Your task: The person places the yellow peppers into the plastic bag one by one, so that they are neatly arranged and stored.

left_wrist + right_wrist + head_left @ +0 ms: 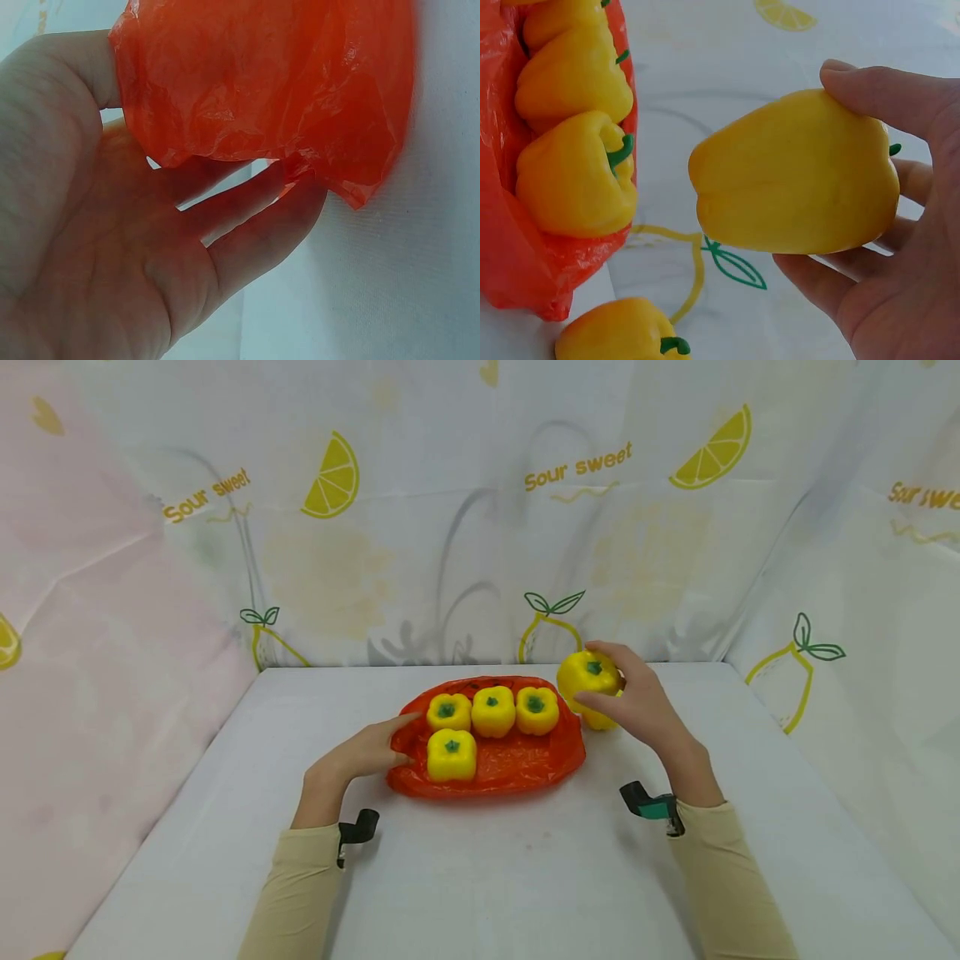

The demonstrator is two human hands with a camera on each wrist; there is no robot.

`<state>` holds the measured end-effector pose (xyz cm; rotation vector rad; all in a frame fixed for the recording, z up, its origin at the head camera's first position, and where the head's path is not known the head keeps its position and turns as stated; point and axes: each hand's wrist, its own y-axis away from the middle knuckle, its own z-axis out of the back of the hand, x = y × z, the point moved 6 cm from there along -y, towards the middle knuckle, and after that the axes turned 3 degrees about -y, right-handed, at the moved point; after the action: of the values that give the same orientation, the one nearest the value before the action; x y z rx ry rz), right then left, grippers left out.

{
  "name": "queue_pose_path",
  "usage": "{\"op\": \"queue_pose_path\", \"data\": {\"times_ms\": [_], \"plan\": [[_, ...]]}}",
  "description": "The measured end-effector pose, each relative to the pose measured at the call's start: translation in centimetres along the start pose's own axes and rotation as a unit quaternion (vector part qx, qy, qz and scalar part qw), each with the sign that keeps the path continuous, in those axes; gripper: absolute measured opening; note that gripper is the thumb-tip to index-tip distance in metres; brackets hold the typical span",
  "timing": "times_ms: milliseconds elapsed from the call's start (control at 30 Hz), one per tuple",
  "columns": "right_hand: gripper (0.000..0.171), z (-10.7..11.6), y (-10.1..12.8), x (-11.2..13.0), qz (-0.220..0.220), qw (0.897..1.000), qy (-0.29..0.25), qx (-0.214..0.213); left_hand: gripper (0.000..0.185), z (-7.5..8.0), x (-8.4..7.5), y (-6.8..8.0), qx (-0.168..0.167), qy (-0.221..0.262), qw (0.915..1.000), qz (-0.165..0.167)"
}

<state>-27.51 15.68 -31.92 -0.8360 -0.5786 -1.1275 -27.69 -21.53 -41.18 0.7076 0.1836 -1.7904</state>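
My right hand [641, 702] grips a yellow bell pepper [799, 172] with a green stem, raised at the right of a red plastic bag [517, 768]. Thumb and fingers curve round the stem end. Below it, another yellow bell pepper [622, 334] is partly hidden in the head view. My left hand [367, 750] holds the bag's left edge, its fingers [259, 236] curled at the film and partly covered by it. Inside the wide-open bag, several peppers stand stem up: a back row with a middle pepper [493, 712], and a front-left pepper [452, 755].
The bag lies on a white table [510, 877] near its back edge. Behind hangs a pale curtain [450, 552] with lemon prints. Small black cameras, one on the left wrist [358, 828] and one on the right wrist [648, 802], stick out above the table.
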Motion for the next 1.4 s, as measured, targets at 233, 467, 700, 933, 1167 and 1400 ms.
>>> {"op": "queue_pose_path", "data": {"times_ms": [233, 467, 700, 933, 1167, 1400], "plan": [[0.068, -2.9, 0.0, 1.3, 0.027, 0.998, -0.002, 0.053, 0.073, 0.0, 0.2, -0.2, 0.0, -0.002, 1.0, 0.005], [0.07, -6.3, 0.3, 1.9, 0.026, 0.994, 0.015, 0.11, 0.072, 0.0, 0.0, 0.1, 0.004, -0.003, 1.0, 0.007], [0.071, -9.5, 0.6, 2.1, 0.012, 0.988, 0.049, 0.145, 0.071, 0.1, -0.1, 0.2, 0.003, 0.002, 1.0, 0.007], [0.08, -12.0, 0.9, 1.3, -0.015, 0.984, 0.084, 0.156, 0.07, 0.0, 0.0, 0.1, 0.003, 0.003, 1.0, 0.005], [0.082, -13.5, 1.1, 1.2, -0.021, 0.98, 0.121, 0.156, 0.07, 0.0, -0.2, 0.0, 0.003, -0.004, 1.0, 0.003], [0.078, -13.8, 1.3, 1.1, -0.021, 0.978, 0.13, 0.16, 0.07, 0.0, -0.2, 0.0, 0.003, -0.007, 1.0, 0.005]]}}
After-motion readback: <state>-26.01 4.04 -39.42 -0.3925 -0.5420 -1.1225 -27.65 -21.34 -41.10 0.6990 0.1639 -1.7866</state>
